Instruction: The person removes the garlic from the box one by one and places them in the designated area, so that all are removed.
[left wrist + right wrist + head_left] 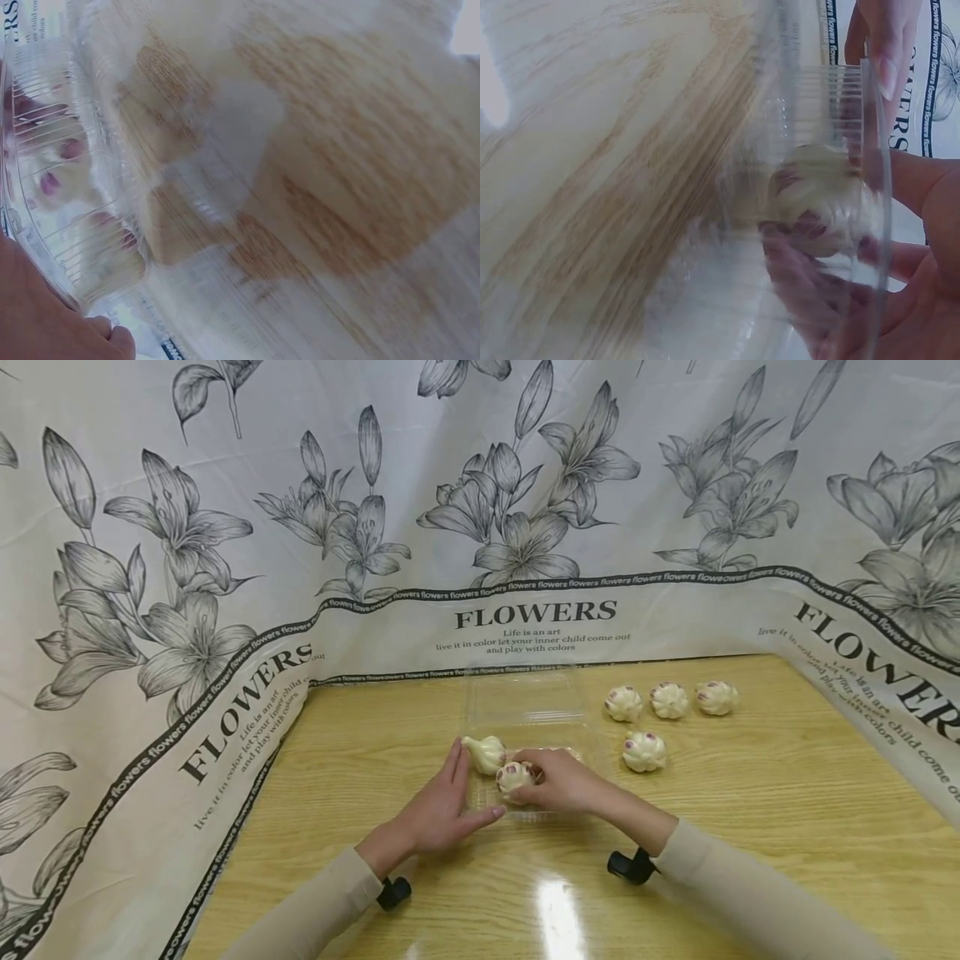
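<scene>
A clear plastic clamshell box (pixel 536 816) lies on the table with its lid folded back. One garlic bulb (pixel 483 754) sits inside at the left, its stem toward my left fingers. My right hand (pixel 558 783) reaches over the box and grips a second garlic bulb (pixel 514 781) beside the first. In the right wrist view this garlic bulb (pixel 814 199) shows through the clear wall, with fingers around it. My left hand (pixel 441 810) rests against the box's left side, fingers straight and thumb stretched along the front edge.
Several more garlic bulbs stand on the wooden table (pixel 360 727) to the right of the box, three in a back row (pixel 668 701) and a single bulb (pixel 643 752) in front. A flower-printed cloth (pixel 536 631) hangs around the table's back and sides.
</scene>
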### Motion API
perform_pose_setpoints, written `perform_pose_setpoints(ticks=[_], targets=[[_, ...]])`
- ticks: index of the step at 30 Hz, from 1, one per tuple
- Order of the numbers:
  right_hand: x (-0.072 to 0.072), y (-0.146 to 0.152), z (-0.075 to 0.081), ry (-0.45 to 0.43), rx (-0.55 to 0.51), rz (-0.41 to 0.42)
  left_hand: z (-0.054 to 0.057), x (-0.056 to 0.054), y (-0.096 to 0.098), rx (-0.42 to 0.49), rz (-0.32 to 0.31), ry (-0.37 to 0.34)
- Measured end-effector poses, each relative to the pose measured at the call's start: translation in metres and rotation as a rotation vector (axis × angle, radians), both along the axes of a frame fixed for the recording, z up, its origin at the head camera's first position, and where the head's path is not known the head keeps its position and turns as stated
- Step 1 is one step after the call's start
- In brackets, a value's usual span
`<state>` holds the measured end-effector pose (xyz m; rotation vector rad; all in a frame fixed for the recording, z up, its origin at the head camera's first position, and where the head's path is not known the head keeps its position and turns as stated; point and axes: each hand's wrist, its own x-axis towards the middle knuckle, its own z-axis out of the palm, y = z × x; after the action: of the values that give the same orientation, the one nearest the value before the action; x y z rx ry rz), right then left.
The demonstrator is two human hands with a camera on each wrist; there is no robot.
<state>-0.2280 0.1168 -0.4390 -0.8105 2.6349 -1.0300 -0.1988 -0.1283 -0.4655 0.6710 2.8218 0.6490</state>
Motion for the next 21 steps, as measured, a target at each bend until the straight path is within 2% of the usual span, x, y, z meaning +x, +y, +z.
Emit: perform_pose_setpoints(ticks=[6, 21], targets=[[0.001, 0.017, 0.007, 0.009, -0.047, 0.027, -0.002, -0.001, 0.000, 0.001, 0.007, -0.003], [0.001, 0.061, 0.024, 0.096, -0.010, 0.001, -0.002, -0.001, 0.001, -0.014, -0.002, 0.014]])
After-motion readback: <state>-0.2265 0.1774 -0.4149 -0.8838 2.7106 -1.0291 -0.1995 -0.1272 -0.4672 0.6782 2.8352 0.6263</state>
